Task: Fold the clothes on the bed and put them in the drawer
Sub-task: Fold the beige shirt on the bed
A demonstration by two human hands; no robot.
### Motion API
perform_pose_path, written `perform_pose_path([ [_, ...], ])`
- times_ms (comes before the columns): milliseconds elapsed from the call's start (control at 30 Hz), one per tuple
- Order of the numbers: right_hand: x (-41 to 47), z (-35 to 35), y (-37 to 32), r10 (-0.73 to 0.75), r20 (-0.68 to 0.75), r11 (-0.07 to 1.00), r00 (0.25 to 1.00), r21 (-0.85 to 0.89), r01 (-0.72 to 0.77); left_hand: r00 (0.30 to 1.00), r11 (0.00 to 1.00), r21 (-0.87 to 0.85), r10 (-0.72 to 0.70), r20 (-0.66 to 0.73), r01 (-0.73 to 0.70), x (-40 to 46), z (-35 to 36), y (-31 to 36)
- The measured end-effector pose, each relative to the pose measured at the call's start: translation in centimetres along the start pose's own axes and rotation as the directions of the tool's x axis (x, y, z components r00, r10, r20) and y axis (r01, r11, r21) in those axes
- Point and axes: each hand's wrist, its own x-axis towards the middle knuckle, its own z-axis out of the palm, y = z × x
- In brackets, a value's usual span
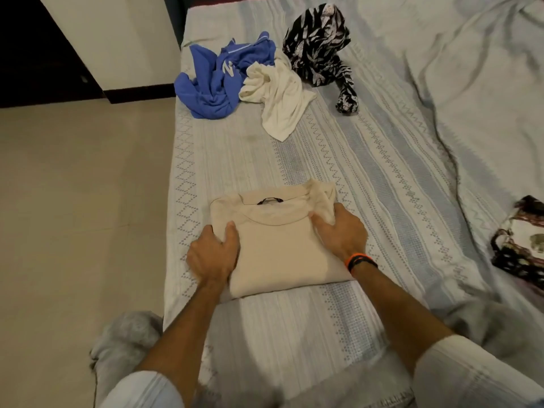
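Clutching the folded beige shirt (279,248), both hands' grips curl around its edges.

Bare bedsheet (338,160) lies open beyond both hands; farther ahead 3 crumpled garments (276,92) block, a patterned cloth (521,245) far right

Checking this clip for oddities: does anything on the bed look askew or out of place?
Nothing stands out. The beige top lies squarely folded under both hands; the blue, white and black patterned garments are crumpled, simply not yet folded.
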Motion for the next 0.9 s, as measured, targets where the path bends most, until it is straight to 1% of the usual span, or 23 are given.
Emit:
perform_pose_path([
  [67,-0.8,-1.4,0.0,-0.038,0.123,0.996,0.992,0.091,0.027,0.987,0.990,-0.129,-0.045,0.153,0.065,-0.1,-1.4,0.4],
  [133,-1.5,-2.5,0.0,-0.102,0.159,0.987,0.982,0.141,0.079,0.944,0.953,-0.272,-0.037,0.329,0.132,-0.5,-2.7,0.7],
  [167,-1.6,-2.8,0.1,-0.104,0.158,0.981,0.982,0.177,0.075,0.923,0.925,-0.342,-0.023,0.384,0.166,-0.5,-3.2,0.7],
  [200,-1.8,-3.4,0.1,-0.107,0.146,0.971,0.984,0.226,0.072,0.912,0.902,-0.390,-0.006,0.410,0.182,-0.7,-3.6,0.8],
  [233,-1.9,-3.9,-0.1,-0.102,0.133,0.960,0.986,0.272,0.062,0.912,0.889,-0.421,0.009,0.411,0.182,-0.8,-3.9,1.1],
  [333,-1.8,-6.1,-1.0,-0.112,0.052,0.916,0.992,0.394,0.083,0.934,0.877,-0.467,0.064,0.351,0.115,-1.1,-5.3,3.2],
  [433,-1.9,-9.3,-1.6,-0.128,-0.027,0.897,0.991,0.423,0.127,0.933,0.870,-0.491,0.149,0.328,0.034,-1.8,-6.6,6.4],
  [500,-1.7,-11.3,-1.7,-0.123,-0.046,0.896,0.991,0.426,0.130,0.927,0.858,-0.512,0.172,0.334,0.026,-2.2,-7.3,8.8],
  [633,-1.5,-16.8,-0.3,-0.053,-0.125,0.856,0.991,0.505,0.110,0.903,0.799,-0.601,0.253,0.347,0.006,-4.0,-8.2,15.2],
  [767,-2.2,-23.2,3.4,0.011,-0.247,0.828,0.969,0.546,0.130,0.851,0.730,-0.682,0.327,0.411,0.049,-6.7,-8.0,21.8],
  [833,-3.7,-27.1,6.3,0.075,-0.301,0.818,0.951,0.564,0.114,0.802,0.718,-0.690,0.359,0.478,0.089,-8.8,-7.1,25.1],
  [900,-5.8,-30.4,9.0,0.156,-0.357,0.808,0.921,0.583,0.089,0.735,0.722,-0.683,0.405,0.544,0.108,-11.1,-6.0,28.0],
])
